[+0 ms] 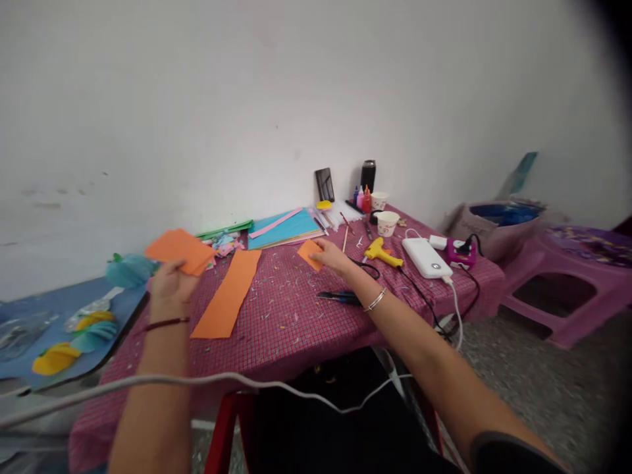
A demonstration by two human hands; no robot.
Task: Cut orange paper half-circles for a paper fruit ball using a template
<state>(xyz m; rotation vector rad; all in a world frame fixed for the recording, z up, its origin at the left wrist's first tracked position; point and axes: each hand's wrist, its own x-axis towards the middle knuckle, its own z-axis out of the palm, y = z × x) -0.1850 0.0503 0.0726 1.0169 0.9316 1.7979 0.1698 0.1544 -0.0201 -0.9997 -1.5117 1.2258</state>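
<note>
My left hand (174, 284) is closed on a small stack of orange paper pieces (180, 249), raised above the left part of the table. In my right hand (332, 257) a single smaller orange paper piece (310, 255) is pinched between the fingers, over the middle of the table. A long orange paper strip (230, 294) with one uneven edge lies flat between the two hands. Scissors (340, 297) with dark handles rest just below my right hand.
A yellow glue gun (382, 253), a white power bank (426, 257) and paper cups (387, 223) stand to the right. Blue paper sheets (281, 230) lie at the back. A white cable (232, 376) crosses in front. Paper scraps dot the checked tablecloth (276, 322).
</note>
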